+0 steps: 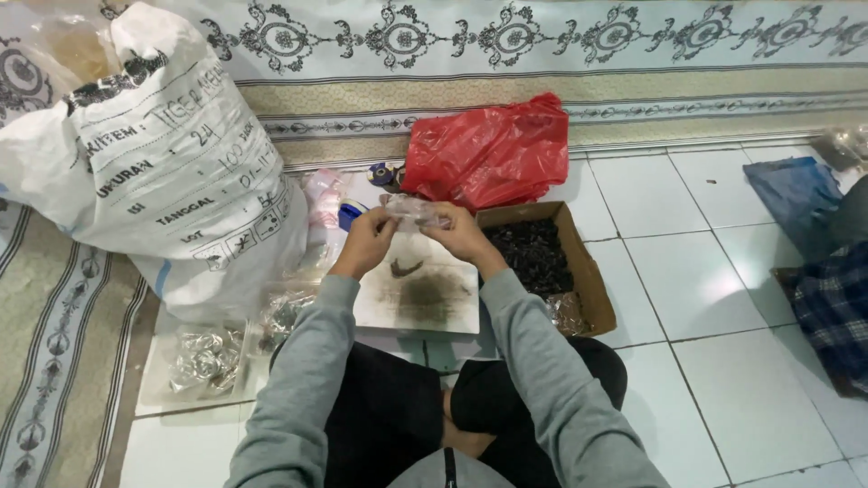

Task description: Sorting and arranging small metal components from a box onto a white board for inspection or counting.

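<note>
Hands (366, 239) (463, 233) each in closed grip on clear packet (414, 211), cardboard box (592, 271) beside, red bag (488, 149) behind.

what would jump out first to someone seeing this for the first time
Most likely the bright red plastic bag, crumpled on the floor against the patterned carpet edge, just beyond the hands. Next, the big white sack bulging at the left. In the middle, the left hand and right hand hold a small clear plastic bag between them, above a stained white board and beside an open cardboard box of dark bits.
</note>
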